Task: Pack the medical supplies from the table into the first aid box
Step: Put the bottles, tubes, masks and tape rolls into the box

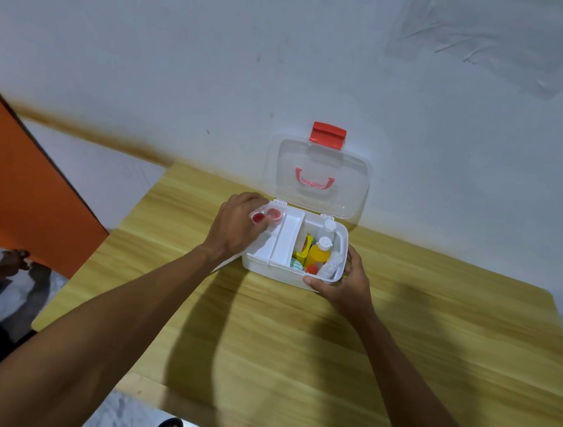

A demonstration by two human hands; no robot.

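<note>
The first aid box (268, 269) stood open near the counter's (295, 350) 12 o'clock edge, its clear lid (322, 162) tipped back against the wall. The left hand (235, 224) held a small clear pack (266, 216) with two red discs at the box's 10 o'clock corner, beside the white tray (286, 239). Its fingers (261, 228) were curled round the pack, pinching it. The right hand (345, 283) gripped the box's 4 o'clock corner, thumb on the front wall and fingers curled over the right rim. An orange bottle (317, 255), a white bottle (328, 227) and a yellow packet (304, 249) occupied the box's 3 o'clock half.
</note>
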